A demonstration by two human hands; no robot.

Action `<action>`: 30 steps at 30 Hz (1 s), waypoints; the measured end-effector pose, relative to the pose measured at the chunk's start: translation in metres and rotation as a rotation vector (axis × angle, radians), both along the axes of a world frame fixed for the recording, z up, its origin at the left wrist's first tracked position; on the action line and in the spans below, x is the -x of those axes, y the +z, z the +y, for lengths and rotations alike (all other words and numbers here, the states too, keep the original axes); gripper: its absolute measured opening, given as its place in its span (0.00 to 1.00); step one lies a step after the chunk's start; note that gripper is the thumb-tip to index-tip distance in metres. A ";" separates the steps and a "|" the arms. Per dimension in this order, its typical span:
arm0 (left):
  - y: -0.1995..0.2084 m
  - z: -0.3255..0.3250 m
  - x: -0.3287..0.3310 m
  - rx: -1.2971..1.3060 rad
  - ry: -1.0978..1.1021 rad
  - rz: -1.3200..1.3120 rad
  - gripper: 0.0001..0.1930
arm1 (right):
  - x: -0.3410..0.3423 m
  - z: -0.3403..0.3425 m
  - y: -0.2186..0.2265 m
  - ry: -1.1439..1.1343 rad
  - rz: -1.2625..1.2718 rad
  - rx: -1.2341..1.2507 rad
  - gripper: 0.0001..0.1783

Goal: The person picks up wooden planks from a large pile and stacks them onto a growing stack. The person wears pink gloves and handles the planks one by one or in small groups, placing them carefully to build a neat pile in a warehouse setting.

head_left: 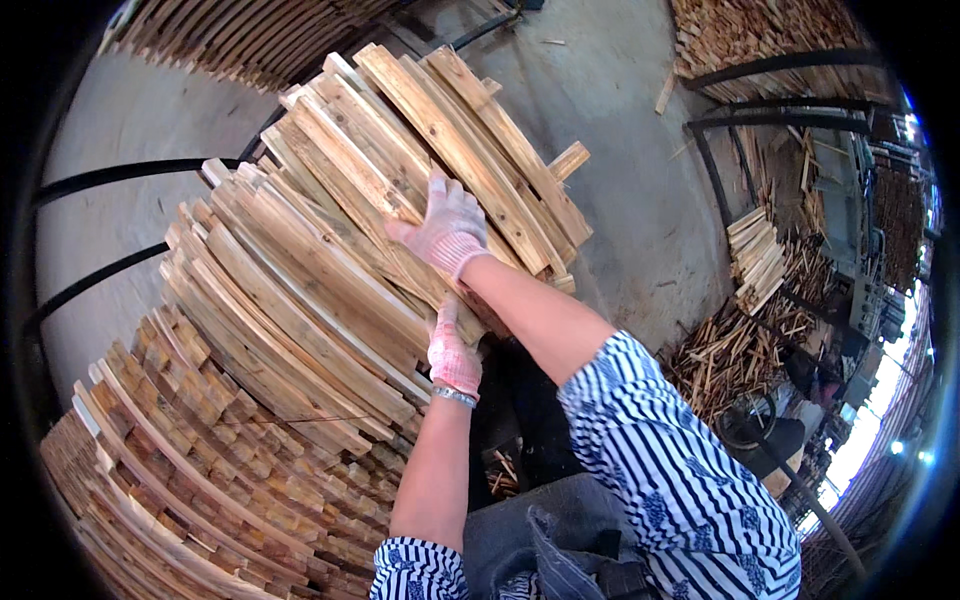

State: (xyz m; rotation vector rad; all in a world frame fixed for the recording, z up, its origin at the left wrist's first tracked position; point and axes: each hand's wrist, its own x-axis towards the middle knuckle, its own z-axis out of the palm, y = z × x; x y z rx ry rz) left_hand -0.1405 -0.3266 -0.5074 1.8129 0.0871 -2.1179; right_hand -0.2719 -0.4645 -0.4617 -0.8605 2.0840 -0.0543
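My right hand (pixel 448 225), in a pale pink knit glove, reaches over the upper stack of wooden boards (pixel 480 150). Its thumb and fingers straddle the near end of a light wooden board (pixel 345 150). Closer to me, my left hand (pixel 455 358), gloved alike, is at the near ends of the boards. One digit lies along the top of a board there, and its other fingers are partly hidden. The boards are rough, pale brown and lie roughly side by side, slanting from upper left to lower right.
More stacked boards (pixel 290 300) and a large layered pile (pixel 220 450) spread to the left. Black metal bars (pixel 130 180) stick out beyond them. Grey concrete floor (pixel 640 170) lies to the right, with racks of wood (pixel 770 40) and a heap of scrap sticks (pixel 735 370).
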 end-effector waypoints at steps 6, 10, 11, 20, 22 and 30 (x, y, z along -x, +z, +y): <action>0.036 -0.024 0.003 0.079 -0.262 -0.058 0.49 | 0.008 0.003 0.002 0.069 -0.017 -0.095 0.65; 0.066 -0.031 0.001 0.090 -0.253 -0.128 0.48 | 0.016 0.017 0.002 0.066 -0.190 -0.009 0.66; 0.079 -0.030 -0.009 0.076 -0.254 -0.088 0.46 | 0.018 0.028 -0.004 0.022 -0.310 0.117 0.59; 0.140 -0.045 -0.057 0.318 -0.202 -0.213 0.44 | -0.029 0.077 0.041 -0.383 -1.243 0.170 0.36; 0.160 -0.027 -0.062 0.401 -0.332 -0.134 0.49 | -0.017 0.089 0.058 -0.326 -1.262 0.040 0.33; 0.226 0.040 -0.041 0.209 -0.162 -0.084 0.46 | -0.043 0.162 0.108 -0.604 -1.182 0.002 0.36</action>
